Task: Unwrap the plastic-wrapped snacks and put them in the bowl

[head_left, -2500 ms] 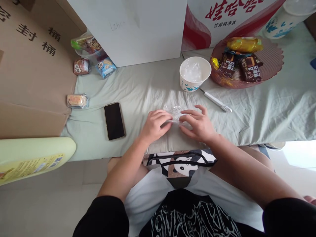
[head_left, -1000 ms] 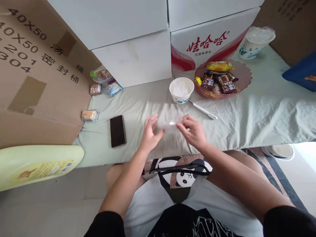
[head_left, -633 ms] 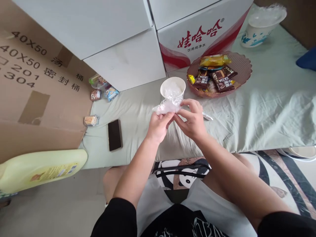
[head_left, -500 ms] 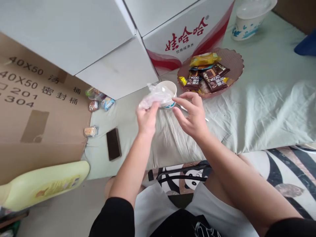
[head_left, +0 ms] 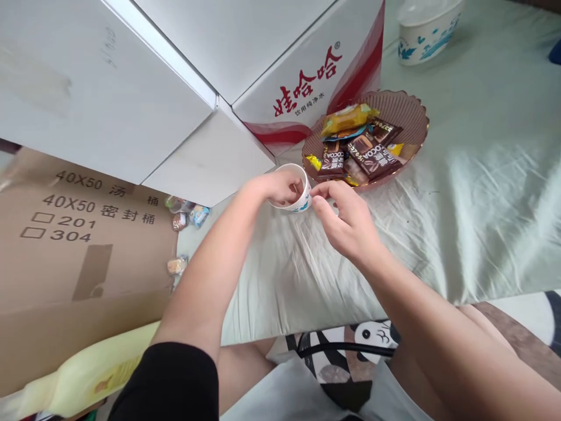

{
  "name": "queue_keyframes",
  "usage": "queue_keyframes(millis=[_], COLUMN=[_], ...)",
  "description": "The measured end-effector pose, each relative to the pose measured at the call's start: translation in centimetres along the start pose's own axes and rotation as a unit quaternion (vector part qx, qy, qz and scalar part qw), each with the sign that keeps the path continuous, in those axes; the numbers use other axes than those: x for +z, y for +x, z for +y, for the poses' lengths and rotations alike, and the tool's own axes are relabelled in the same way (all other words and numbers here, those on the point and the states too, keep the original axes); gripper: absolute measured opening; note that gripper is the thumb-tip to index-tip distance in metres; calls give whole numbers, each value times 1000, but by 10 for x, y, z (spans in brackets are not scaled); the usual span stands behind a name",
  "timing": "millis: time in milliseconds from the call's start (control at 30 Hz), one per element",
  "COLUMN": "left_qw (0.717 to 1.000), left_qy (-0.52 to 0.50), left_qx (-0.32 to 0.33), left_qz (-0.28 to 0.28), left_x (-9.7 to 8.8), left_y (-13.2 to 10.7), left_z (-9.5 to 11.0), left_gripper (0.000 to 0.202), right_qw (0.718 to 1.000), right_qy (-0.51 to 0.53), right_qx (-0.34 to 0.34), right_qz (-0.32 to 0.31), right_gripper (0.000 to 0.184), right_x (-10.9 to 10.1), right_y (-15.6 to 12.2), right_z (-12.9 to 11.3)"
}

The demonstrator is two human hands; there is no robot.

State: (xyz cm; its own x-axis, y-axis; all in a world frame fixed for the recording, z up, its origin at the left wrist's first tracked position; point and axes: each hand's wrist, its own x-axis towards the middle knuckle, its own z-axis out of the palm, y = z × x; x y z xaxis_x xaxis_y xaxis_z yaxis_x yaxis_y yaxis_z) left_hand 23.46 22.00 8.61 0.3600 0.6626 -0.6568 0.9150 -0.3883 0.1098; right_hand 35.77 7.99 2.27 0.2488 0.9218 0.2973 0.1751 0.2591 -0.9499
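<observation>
A small white paper cup with a blue pattern stands upright on the pale green cloth. My left hand reaches over its rim from the left, with curled fingers down inside. What those fingers hold, if anything, is hidden. On the cup's right side, my right hand has thumb and forefinger brought together at the wall, pinching it near the rim. Just behind sits a pinkish ribbed glass bowl of wrapped snacks, among them brown cocoa packets and a yellow packet.
White cartons rise behind the cup. A larger lidded paper tub stands at the back right. Leftward are a brown cardboard box, small wrapped snacks and a pale yellow bottle.
My left hand has moved from holding clear crumpled plastic beside the cup to reaching inside it; the plastic is out of sight. My right fingers have closed in at the cup. The view has shifted.
</observation>
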Motion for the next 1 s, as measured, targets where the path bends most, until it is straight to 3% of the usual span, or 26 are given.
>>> queue_keyframes(millis=[133, 267, 333, 367, 400, 433, 500, 567, 667, 733, 833, 900, 1000], left_qw=[989, 996, 998, 994, 976, 942, 868, 811, 740, 690, 619, 554, 461], left_qy=[119, 72, 21, -23, -76, -142, -288, -417, -558, -617, -664, -695, -736], left_qx=[-41, 3, 27, 48, 83, 102, 142, 171, 130, 94, 61, 47, 40], left_qz=[78, 50, 50, 100, 186, 286, 379, 374, 353, 366, 416, 457, 494], left_x=[17, 18, 14, 15, 21, 32, 70, 121, 191, 217, 228, 227, 224], left_y=[14, 18, -2, -19, -40, -63, -109, -144, -168, -173, -180, -186, -192], left_z=[4, 7, 2, -3, -9, -16, -33, -55, -87, -106, -134, -150, -169], left_gripper=[22, 25, 19, 20, 20, 19, 16, 18, 24, 32, 39, 39, 38], right_qw=[1000, 998, 996, 995, 992, 989, 980, 969, 948, 930, 902, 880, 841], right_qy=[0, -42, -75, -94, -116, -138, -181, -211, -247, -273, -291, -281, -290], right_qx=[13, 23, 30, 31, 29, 24, -1, -42, -121, -162, -197, -236, -301], right_qz=[-4, -28, -31, -33, -39, -51, -88, -125, -158, -183, -250, -301, -344], right_gripper=[19, 18, 19, 19, 20, 20, 19, 19, 16, 13, 14, 18, 27], right_x=[0, 0, 0, 0, 0, 0, 1, 5, 21, 42, 96, 152, 260], right_y=[2, -4, -10, -13, -18, -23, -35, -49, -72, -84, -90, -79, -43], right_z=[1, 1, -1, -1, -2, -2, -1, 4, 12, 13, 7, 0, -12])
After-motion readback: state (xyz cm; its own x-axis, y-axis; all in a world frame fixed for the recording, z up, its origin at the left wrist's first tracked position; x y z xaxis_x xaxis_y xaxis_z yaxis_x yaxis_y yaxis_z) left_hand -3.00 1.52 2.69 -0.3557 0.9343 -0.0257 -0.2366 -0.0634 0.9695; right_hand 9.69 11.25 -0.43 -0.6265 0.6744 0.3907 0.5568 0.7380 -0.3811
